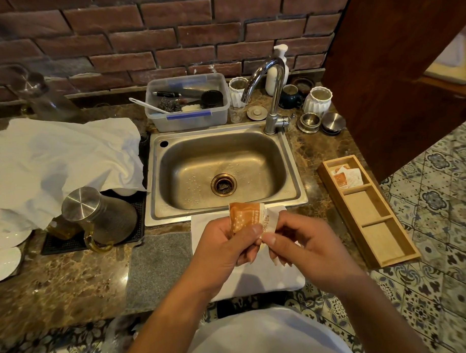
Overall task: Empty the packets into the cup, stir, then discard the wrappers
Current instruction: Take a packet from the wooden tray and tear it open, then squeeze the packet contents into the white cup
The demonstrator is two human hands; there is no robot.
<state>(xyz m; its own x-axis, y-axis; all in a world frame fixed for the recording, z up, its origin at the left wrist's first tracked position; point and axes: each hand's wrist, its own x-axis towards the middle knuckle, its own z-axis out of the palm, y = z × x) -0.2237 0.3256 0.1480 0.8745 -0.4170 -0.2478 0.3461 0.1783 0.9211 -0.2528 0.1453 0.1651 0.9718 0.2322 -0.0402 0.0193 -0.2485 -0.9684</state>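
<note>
My left hand [223, 245] and right hand [303, 242] pinch one orange packet [245, 219] above the tabletop's front edge. The sink [223, 168] lies behind; a wooden tray [368, 211] sits rightward.

Head-worn wide-angle view, looking steeply down, close over sink [172, 141]

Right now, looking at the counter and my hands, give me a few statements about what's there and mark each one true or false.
1. Both hands hold packets: the left hand an orange packet, the right hand a white one. True.
2. The sink is full of dishes. False: its basin holds nothing but water drops.
3. More packets lie in the far compartment of the wooden tray. True.
4. The tap is running. False: no water shows.
5. The plastic tub stands in front of the sink. False: it stands behind it.
</note>
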